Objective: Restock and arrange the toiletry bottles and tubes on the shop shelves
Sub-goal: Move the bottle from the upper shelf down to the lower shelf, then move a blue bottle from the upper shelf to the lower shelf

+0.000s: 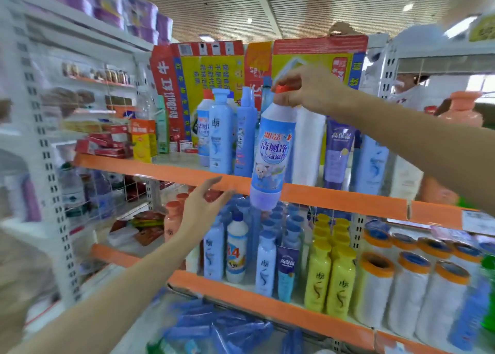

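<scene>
Blurred blue packets [219, 329] are being shown nearest the camera, lying heaped on the lowest level at the bottom edge. Further left, red boxes [107, 146] and a yellow-orange carton [143, 142] are being displayed on the upper shelf [171, 167], whose orange front edge is being crossed by the left hand [205, 206]. That hand is being held out flat below this edge, its fingers straight and loosely spread, with nothing being gripped; whether the fingertips are touching the edge cannot be told. Behind it, a pale blue bottle [221, 134] is being kept upright on the upper shelf in front of a Red Bull carton [198, 86]. Just to the right, a white and blue cleaner bottle [270, 155] with a red cap is being held by the right hand [305, 88], whose fingers are being curled round its neck. It is being hung nearly upright in front of the shelf edge, its base overlapping the orange strip. Further right, a purple tube [337, 150] is being stood on the upper shelf, while yellow bottles [329, 276] and white rolls [407, 286] are being ranged on the shelf below.
</scene>
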